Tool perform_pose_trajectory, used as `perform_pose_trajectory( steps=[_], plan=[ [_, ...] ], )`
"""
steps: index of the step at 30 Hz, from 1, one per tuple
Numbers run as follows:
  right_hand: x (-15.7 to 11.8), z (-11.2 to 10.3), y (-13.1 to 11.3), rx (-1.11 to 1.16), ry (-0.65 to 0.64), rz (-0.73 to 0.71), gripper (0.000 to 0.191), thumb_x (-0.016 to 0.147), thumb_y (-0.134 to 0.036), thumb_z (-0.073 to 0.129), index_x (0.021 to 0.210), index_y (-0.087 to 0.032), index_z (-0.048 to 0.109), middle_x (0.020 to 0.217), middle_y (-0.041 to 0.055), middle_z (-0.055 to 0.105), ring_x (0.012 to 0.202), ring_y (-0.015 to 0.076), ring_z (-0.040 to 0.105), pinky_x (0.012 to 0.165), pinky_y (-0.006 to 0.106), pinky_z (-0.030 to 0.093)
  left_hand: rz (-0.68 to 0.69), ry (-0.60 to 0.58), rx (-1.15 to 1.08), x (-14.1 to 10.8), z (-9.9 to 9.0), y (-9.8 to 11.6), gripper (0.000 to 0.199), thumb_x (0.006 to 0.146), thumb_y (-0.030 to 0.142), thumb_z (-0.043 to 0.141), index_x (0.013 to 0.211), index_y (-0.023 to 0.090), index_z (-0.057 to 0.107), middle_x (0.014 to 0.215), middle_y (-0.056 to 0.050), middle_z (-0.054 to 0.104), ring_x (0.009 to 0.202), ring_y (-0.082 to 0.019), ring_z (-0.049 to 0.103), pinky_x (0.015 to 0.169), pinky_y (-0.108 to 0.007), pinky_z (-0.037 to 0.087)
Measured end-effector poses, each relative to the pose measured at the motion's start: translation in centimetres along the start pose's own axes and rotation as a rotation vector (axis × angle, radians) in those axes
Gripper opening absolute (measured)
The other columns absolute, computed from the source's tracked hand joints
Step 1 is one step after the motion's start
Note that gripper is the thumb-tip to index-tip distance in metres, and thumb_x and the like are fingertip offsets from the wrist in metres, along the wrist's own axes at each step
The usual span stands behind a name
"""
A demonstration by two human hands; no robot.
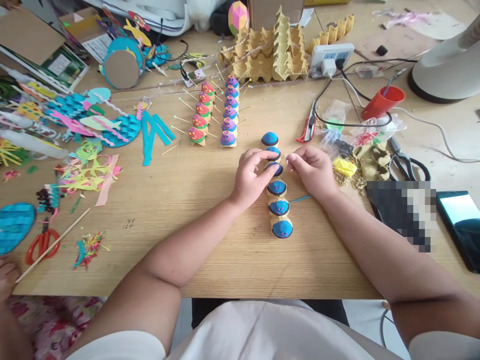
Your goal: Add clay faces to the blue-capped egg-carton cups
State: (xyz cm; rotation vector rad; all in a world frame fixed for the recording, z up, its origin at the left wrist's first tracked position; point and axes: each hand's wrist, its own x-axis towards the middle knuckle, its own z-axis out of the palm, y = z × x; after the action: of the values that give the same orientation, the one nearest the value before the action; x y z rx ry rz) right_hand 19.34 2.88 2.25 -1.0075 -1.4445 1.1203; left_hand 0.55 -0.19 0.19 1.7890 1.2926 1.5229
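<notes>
Closest to me is a white cloth shirt [258, 332], cut off by the bottom edge of my view. Beyond it, on the light wood-grain worktop [210, 270], a carton strip of six cups with rounded blue tops [279, 207] runs away from me; I take it as the dial's centre.

My left hand [249, 175] has its thumb and forefinger laid on the second and third cups from the far end, partly covering them; I can't tell how firmly they grip. My right hand [313, 170], just beside them at 2 o'clock, has thumb and forefinger pinched together; anything between them is too small for me to make out. A thin blue strip [300, 198] lies near, towards 3 o'clock.

Two rows of painted carton caterpillars [229, 112] stand at 11 o'clock, a bare tan egg tray [262, 52] at 12, a red-handled box cutter [308, 125] at 1. Black-handled scissors [405, 162] lie at 3, beside a pixelated patch that hides what is there. At 8, another person's hand [7, 275] is cut off by the left edge.
</notes>
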Motion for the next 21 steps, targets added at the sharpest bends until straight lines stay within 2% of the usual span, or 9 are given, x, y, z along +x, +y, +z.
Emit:
perform_pose_trajectory(
  steps=[4, 7, 15, 21],
  plan=[
    [-0.39, 0.15, -0.73, -0.05, -0.058, -0.014, 0.06, 0.082, -0.076, 0.078, 0.066, -0.021, 0.064, 0.06, -0.0003, 0.065, 0.054, 0.0103, 0.05, 0.057, 0.027, 0.041, 0.096, -0.026, 0.093, -0.01, -0.23, 0.35, 0.019, 0.095, 0.038, 0.08, 0.111, 0.027, 0.08, 0.111, -0.005, 0.073, 0.111, -0.02, 0.068, 0.101, -0.036, 0.053],
    [-0.51, 0.23, -1.06, -0.064, -0.085, -0.029, 0.06, 0.082, -0.076, 0.078, 0.066, -0.02, 0.066, 0.059, 0.0001, 0.065, 0.056, 0.011, 0.051, 0.057, 0.028, 0.041, 0.125, -0.04, 0.138, -0.01, -0.33, 0.5, 0.02, 0.095, 0.039, 0.081, 0.111, 0.029, 0.082, 0.109, -0.004, 0.073, 0.11, -0.02, 0.068, 0.104, -0.036, 0.052],
    [-0.54, 0.28, -1.14, -0.052, -0.159, -0.029, 0.06, 0.082, -0.078, 0.077, 0.069, -0.021, 0.065, 0.063, 0.0013, 0.067, 0.062, 0.0135, 0.056, 0.06, 0.028, 0.045, 0.175, -0.023, 0.153, 0.12, -0.29, 0.41, 0.015, 0.097, 0.042, 0.078, 0.103, 0.03, 0.085, 0.1, -0.002, 0.073, 0.104, -0.018, 0.068, 0.101, -0.037, 0.052],
    [-0.3, 0.2, -1.05, 0.031, -0.266, 0.012, 0.058, 0.08, -0.079, 0.079, 0.083, -0.021, 0.071, 0.074, 0.0024, 0.072, 0.068, 0.0145, 0.061, 0.063, 0.028, 0.049, 0.167, 0.028, 0.127, 0.03, -0.24, 0.45, 0.013, 0.096, 0.042, 0.078, 0.099, 0.032, 0.085, 0.098, -0.002, 0.074, 0.101, -0.018, 0.067, 0.096, -0.036, 0.054]
  ],
)
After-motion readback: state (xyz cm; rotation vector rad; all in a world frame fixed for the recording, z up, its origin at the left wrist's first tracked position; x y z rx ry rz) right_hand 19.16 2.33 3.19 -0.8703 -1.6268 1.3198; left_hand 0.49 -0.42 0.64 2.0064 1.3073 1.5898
